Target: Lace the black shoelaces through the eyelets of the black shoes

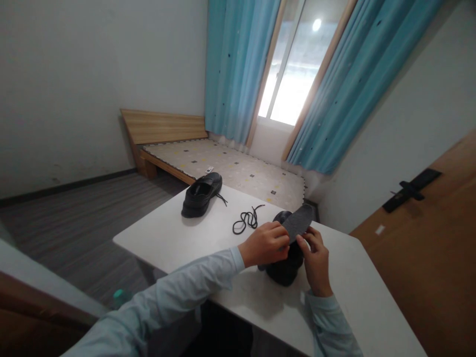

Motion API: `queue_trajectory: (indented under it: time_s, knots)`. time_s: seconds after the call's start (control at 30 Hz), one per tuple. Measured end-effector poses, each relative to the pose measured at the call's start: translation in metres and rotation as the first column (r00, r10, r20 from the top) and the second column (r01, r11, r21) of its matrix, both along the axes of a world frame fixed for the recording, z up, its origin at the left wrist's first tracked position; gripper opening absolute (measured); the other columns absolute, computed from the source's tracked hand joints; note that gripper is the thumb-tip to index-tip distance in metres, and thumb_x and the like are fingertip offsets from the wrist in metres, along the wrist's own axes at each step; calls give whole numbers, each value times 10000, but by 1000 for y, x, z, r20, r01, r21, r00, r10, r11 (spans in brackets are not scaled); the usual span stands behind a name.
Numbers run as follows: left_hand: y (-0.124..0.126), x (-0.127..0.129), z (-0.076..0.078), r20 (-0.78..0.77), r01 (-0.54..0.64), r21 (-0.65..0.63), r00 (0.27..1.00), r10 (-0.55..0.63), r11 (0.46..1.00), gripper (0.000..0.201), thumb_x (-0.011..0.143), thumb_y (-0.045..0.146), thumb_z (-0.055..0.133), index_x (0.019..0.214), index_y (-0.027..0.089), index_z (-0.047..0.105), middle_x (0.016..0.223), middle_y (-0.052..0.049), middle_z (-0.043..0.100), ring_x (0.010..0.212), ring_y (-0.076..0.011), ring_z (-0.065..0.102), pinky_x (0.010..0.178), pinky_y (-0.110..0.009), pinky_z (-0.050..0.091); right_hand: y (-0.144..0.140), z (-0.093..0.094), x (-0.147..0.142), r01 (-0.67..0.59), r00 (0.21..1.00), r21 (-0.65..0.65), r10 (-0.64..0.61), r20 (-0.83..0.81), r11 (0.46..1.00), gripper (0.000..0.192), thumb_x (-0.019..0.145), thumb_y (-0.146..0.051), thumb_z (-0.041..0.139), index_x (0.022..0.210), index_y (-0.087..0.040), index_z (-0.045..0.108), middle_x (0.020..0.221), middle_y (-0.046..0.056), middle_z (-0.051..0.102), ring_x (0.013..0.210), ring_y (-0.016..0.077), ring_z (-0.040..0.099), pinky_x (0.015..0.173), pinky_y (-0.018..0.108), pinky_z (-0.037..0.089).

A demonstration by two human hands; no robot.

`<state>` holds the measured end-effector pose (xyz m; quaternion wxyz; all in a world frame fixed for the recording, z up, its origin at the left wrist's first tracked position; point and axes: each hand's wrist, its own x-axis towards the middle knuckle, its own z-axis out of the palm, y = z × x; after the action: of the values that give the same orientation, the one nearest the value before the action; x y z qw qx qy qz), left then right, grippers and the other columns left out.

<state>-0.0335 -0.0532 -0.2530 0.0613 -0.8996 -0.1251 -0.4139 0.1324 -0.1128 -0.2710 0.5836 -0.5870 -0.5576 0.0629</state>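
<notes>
— Where do we stand with the insole [297, 221]?

— We have it just right of the frame's centre, its heel end between both hands and its toe end angling up toward the upper right, above the black shoe [284, 265] that sits on the white counter [178, 238]. Our left hand [265, 244] is closed on the insole's near edge from the left; our right hand [317, 260] pinches it from the right, fingers curled in and resting against the shoe.

— How will it handle?

— We judge it light, thin and bendy, likely foam with a cloth face, so it should flex rather than crack. It looks matte, not slippery. Taking it by the edges near the heel, as we do, seems the surest hold; a grip at the tip would let it droop.

— And the shoe under it?

— Soft-sided, heavier than the insole, steady on its sole. How far the insole reaches inside it we cannot tell; our hands hide that.

— What else is on the counter?

— A loose black lace [246, 220] lies just beyond our left hand, and a second black shoe [202, 194] stands farther off, toward the upper left of the counter.
</notes>
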Motion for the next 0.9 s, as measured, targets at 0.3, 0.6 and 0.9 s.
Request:
queue_trajectory:
  time_s: [0.3,0.6,0.9]
  knots:
    - [-7,-5,34,-42,-65,-157,997,59,985,144,845,241,492,794,150,591,879,-65,600,875,-178,541,791,-305,488,-3,5,0,13,999,11,-12,-53,1000,209,764,-367,597,676,-179,575,1099,94,563,1058,247,524,957,395,364]
    - [26,-1,79,-47,-64,-310,998,52,948,385,855,106,470,1232,169,427,1190,-81,572,1128,-182,513,989,-328,416,-8,11,4,-70,976,9,70,-207,998,174,740,-329,601,653,-178,593,1103,93,572,1068,262,522,939,399,375]
    - [46,8,64,-194,-286,-226,950,244,931,443,802,173,610,1229,171,491,1116,-96,586,1059,-228,528,905,-348,454,-8,10,6,-121,989,-22,118,-92,992,160,733,-320,604,642,-189,593,1062,91,567,1069,269,513,946,423,363]
